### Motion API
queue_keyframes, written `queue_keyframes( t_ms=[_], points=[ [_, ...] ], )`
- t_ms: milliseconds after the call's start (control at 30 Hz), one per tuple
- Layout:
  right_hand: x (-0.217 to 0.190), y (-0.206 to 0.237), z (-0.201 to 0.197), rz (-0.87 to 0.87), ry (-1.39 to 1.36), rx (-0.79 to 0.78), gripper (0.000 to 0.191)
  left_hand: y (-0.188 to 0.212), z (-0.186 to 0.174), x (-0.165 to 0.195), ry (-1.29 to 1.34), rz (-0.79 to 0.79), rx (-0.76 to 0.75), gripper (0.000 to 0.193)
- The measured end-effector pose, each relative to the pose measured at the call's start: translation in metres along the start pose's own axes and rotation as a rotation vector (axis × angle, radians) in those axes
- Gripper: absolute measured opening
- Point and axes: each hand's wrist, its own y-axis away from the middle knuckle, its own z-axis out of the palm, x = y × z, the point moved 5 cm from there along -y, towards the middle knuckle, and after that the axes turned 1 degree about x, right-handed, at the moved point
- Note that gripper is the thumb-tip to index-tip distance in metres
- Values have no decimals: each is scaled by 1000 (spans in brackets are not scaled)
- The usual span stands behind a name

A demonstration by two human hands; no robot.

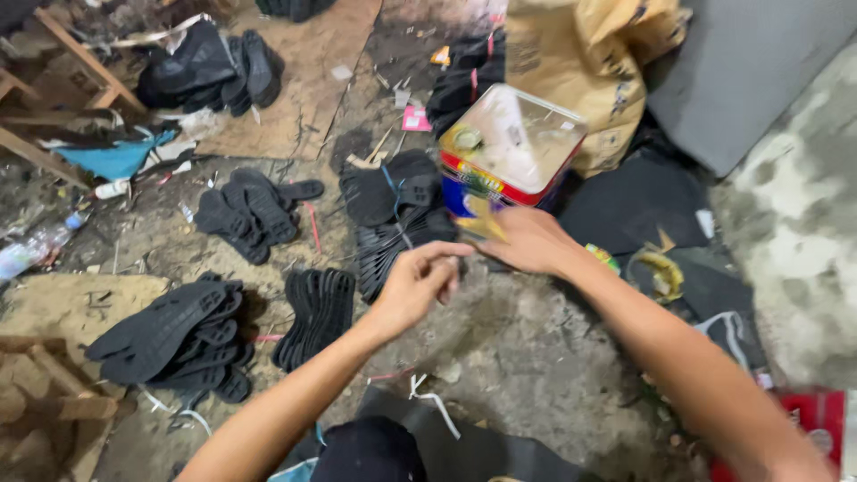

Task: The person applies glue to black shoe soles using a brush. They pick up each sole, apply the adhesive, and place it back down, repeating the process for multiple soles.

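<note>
Both my hands are raised over a dirty concrete floor. My left hand (418, 284) has its fingers curled together, pinching toward my right hand; anything in it is too small or blurred to see. My right hand (528, 239) holds a small yellowish piece (482, 228) at its fingertips, just in front of a square tin (513, 147) with a shiny lid and red, blue and yellow sides. Stacks of black shoe soles (393, 228) lie directly beyond my hands.
More piles of black soles lie at left (174, 335), centre (317, 312) and farther back (254, 210). A brown paper sack (580, 54) stands behind the tin. Wooden frames (54, 393) sit at left. A roll of yellow tape (659, 275) lies at right, a red box (817, 419) at bottom right.
</note>
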Motion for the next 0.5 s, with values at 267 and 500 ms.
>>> queue_keyframes(
  t_ms=[267,500],
  points=[
    [104,181,115,485,-354,-88,54,-12,-181,-150,-480,-175,375,27],
    [129,233,229,807,-748,190,47,38,-155,-175,-1422,-139,748,60]
  ],
)
